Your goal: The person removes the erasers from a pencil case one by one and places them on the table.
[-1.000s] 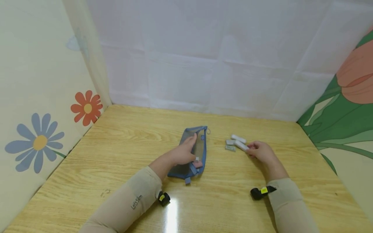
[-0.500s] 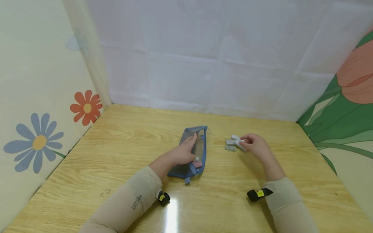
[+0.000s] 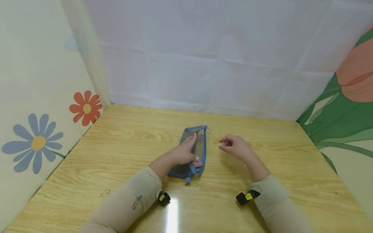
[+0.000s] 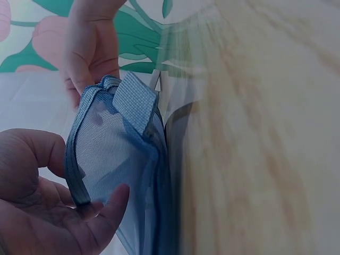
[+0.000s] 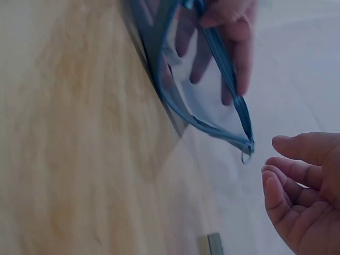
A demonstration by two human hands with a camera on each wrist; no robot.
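A blue mesh zip pouch (image 3: 200,147) lies on the table with its mouth spread apart. My left hand (image 3: 182,153) grips its edge, the fingers curled round the zip border, as the left wrist view shows. Inside the pouch sit a pink item (image 3: 197,164) and a small white piece (image 3: 197,159). To the right, my right hand (image 3: 236,147) hovers with thumb and fingers loosely bent; a gap shows between them in the right wrist view, with nothing held. It hides most of the small items beneath; a white bit (image 3: 244,139) peeks out behind. One small grey block (image 5: 215,244) shows low in the right wrist view.
The wooden table (image 3: 140,129) reaches back to a white cloth backdrop (image 3: 180,74). Flower-patterned sheets stand at left and right. A metal ring (image 5: 246,158) hangs from the pouch's zip end.
My right hand has moved left from a white stick-like item it was touching, over the small pile towards the pouch, covering the items. My left hand and the pouch have stayed put.
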